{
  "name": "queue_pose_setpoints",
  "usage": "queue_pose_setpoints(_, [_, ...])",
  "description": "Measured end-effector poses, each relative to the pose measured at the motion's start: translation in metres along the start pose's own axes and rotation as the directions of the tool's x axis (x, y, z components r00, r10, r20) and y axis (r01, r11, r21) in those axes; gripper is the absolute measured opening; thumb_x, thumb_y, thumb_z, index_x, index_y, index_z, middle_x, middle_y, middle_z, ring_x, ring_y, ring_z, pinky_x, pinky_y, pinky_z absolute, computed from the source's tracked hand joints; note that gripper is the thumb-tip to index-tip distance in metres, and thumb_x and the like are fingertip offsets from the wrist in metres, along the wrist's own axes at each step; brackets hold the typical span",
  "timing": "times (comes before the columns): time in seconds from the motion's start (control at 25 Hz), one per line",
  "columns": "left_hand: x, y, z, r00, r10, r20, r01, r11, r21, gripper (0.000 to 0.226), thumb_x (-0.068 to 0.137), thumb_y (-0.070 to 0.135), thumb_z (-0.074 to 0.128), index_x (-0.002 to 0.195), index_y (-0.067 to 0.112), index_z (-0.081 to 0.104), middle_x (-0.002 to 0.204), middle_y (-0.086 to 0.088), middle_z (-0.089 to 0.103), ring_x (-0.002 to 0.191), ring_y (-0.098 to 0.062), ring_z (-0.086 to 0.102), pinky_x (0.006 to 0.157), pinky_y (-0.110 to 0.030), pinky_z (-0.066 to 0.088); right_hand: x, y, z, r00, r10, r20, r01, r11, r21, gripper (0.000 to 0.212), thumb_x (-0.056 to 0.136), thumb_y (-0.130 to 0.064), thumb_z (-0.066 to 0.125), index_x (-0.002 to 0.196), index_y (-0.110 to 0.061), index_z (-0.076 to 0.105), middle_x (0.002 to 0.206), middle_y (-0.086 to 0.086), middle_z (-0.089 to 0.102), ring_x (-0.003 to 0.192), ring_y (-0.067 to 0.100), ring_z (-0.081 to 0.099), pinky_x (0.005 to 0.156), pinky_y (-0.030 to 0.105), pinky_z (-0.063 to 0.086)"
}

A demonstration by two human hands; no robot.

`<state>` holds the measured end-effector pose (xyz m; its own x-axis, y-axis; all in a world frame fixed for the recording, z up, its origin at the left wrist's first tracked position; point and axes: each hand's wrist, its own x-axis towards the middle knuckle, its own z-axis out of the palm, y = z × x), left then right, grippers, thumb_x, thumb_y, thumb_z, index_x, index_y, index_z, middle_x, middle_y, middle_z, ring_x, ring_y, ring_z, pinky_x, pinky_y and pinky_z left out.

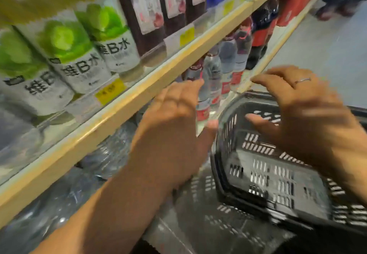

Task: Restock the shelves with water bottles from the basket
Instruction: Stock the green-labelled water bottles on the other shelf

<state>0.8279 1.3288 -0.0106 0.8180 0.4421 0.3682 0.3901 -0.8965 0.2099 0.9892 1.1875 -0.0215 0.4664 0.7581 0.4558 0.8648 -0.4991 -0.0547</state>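
L hand (168, 132) grip spread nr water bottles (212, 79), R hand (309, 118) grip spread over basket (231, 134)

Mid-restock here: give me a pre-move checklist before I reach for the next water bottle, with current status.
1. Left hand free: ok, open, holding nothing.
2. Right hand free: ok, fingers spread above the basket, holding nothing.
3. Stock in basket: not ok, no bottle on its visible floor; part is hidden under the right hand.
4. Water bottles upright in their row: ok.
5. Free room in that row: cannot tell, blurred and partly behind the left hand.
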Motion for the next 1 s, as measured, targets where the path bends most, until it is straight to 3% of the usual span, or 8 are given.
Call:
queue_pose_setpoints(0.16, [0.065,0.028,0.073,0.994,0.097,0.046,-0.092,0.99,-0.103,0.062,0.083,0.04,0.061,0.136,0.011,0.046,0.13,-0.009,0.057,0.122,-0.023,0.046,0.104,-0.029,0.029,0.002,0.076,0.042,0.984,0.179,0.023,-0.18,0.983,0.032,0.059,0.077,-0.043,0.064,0.129,-0.018,0.052,0.128,0.011,0.054,0.114,0.038,0.053,0.092,0.049,0.046])
queue_pose_setpoints(0.4, [0.129,0.078,0.092,0.974,0.098,0.206,-0.033,0.954,-0.299,0.061,0.083,0.034,0.063,0.137,0.013,0.044,0.131,-0.005,0.054,0.119,-0.014,0.039,0.1,-0.018,0.025,-0.015,0.135,0.024,0.898,0.412,0.155,-0.427,0.9,0.085,0.061,0.079,-0.039,0.068,0.132,-0.015,0.052,0.128,0.014,0.052,0.113,0.035,0.053,0.094,0.045,0.045])
queue_pose_setpoints(0.56, [0.153,0.135,0.035,0.929,0.204,0.308,-0.089,0.933,-0.349,0.059,0.082,0.034,0.063,0.134,0.01,0.047,0.129,-0.009,0.056,0.12,-0.026,0.051,0.104,-0.036,0.038,-0.021,0.143,-0.063,0.804,0.546,0.235,-0.581,0.806,0.111,0.066,0.074,-0.033,0.075,0.133,-0.013,0.052,0.13,0.014,0.051,0.11,0.037,0.055,0.088,0.049,0.05])
queue_pose_setpoints(0.68, [0.175,0.182,-0.035,0.882,0.269,0.386,-0.126,0.925,-0.358,0.062,0.084,0.032,0.067,0.136,0.009,0.044,0.137,-0.011,0.052,0.129,-0.03,0.046,0.111,-0.042,0.036,-0.019,0.141,-0.158,0.706,0.667,0.236,-0.7,0.707,0.096,0.066,0.075,-0.031,0.076,0.133,-0.013,0.051,0.13,0.011,0.051,0.111,0.032,0.053,0.091,0.042,0.045])
queue_pose_setpoints(0.8, [0.198,0.236,-0.123,0.797,0.339,0.5,-0.147,0.912,-0.383,0.068,0.085,0.037,0.066,0.142,0.016,0.036,0.147,-0.006,0.041,0.139,-0.026,0.034,0.116,-0.042,0.028,-0.018,0.136,-0.264,0.588,0.771,0.244,-0.806,0.584,0.096,0.066,0.075,-0.032,0.075,0.133,-0.013,0.051,0.132,0.01,0.05,0.115,0.031,0.05,0.095,0.044,0.046])
queue_pose_setpoints(1.0, [0.222,0.319,-0.239,0.656,0.555,0.513,-0.341,0.823,-0.455,0.073,0.088,0.041,0.06,0.149,0.019,0.026,0.156,-0.004,0.027,0.145,-0.025,0.02,0.118,-0.034,0.012,-0.023,0.135,-0.41,0.456,0.856,0.245,-0.885,0.465,0.02,0.071,0.074,-0.032,0.076,0.136,-0.014,0.048,0.139,0.014,0.046,0.119,0.035,0.052,0.095,0.045,0.045])
